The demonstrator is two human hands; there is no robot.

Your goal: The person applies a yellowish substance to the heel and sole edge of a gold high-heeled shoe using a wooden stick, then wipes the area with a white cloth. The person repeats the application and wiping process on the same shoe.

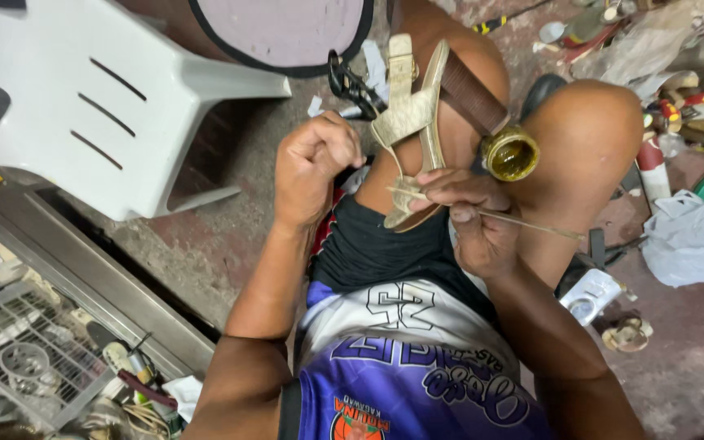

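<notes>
Head view: the left hand [317, 167] is fisted round a strap of the gold sandal [411, 122] lying on the thigh; the right hand [470, 216] pinches a thin stick [523, 220] against its sole, beside a glue tin [511, 155].

white chair [83, 98] left, glue jar [511, 155] right

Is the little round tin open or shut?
Open. The tin has no lid on, and shiny yellowish stuff shows inside it.

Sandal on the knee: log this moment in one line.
left hand: fisted by sandal | right hand: holds thin stick at sole | glue pot: open
</notes>
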